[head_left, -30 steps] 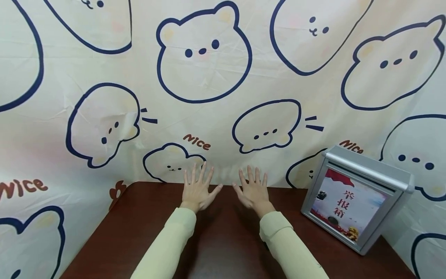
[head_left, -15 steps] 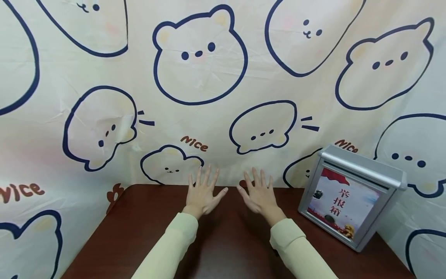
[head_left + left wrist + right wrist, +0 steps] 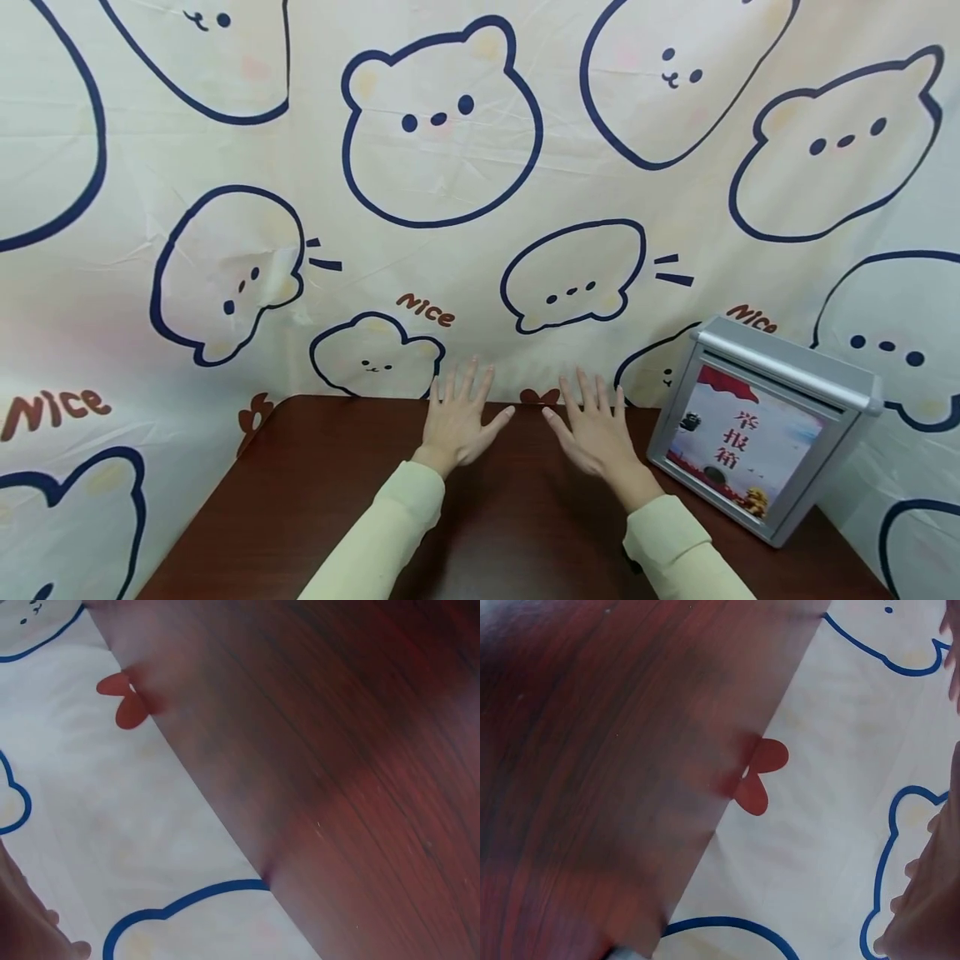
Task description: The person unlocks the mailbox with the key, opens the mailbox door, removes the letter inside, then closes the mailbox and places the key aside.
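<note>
Both bare hands stretch forward near the far edge of the brown wooden table (image 3: 360, 492), palms down with fingers straight and spread. My left hand (image 3: 456, 425) is left of the right one, and its thumb points inward. My right hand (image 3: 600, 433) lies apart from it, nearer the grey metal box (image 3: 750, 442), and touches nothing that I can see. Neither hand holds anything. Part of the left hand (image 3: 26, 915) shows at the lower left of the left wrist view; the right hand (image 3: 930, 900) fills the lower right of the right wrist view.
The box stands on the table's right side, with a slot under its lid and a printed front panel with red characters. Behind the table hangs a pale cloth (image 3: 465, 267) with blue-outlined animal faces, continuing at both sides.
Both hands have shifted to the right, the right hand further, so it is now closer to the box and the gap between the hands is slightly wider. The box stays put.
</note>
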The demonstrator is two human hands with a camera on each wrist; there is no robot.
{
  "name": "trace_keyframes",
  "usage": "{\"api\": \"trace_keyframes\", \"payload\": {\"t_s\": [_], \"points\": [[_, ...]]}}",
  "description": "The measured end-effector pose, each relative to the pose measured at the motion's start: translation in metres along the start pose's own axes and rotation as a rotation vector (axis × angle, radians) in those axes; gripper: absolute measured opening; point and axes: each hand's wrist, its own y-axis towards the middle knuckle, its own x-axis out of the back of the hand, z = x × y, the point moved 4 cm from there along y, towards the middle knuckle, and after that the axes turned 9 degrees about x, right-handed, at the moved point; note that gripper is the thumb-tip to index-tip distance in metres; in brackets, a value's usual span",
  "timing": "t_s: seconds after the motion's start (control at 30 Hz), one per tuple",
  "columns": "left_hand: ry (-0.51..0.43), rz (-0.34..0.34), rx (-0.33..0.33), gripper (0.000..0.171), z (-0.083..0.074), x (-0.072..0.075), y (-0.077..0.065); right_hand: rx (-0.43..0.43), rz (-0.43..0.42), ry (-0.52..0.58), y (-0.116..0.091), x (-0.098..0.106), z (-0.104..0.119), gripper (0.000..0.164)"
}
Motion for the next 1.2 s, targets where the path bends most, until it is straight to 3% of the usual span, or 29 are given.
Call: {"api": "trace_keyframes", "payload": {"t_s": [0.57, 0.97, 1.2], "points": [[-0.220, -0.022, 0.030, 0.087, -0.023, 0.005, 0.003, -0.002, -0.121, 0.042, -0.052, 0.049, -0.030, 0.074], [-0.384, 0.036, 0.021, 0.089, -0.055, 0.000, 0.005, -0.027, -0.228, -0.037, -0.095, 0.078, -0.053, 0.071], [-0.533, 0.101, -0.021, 0.084, -0.081, -0.002, 0.005, -0.013, -0.293, -0.059, -0.120, 0.087, -0.067, 0.070]]}}
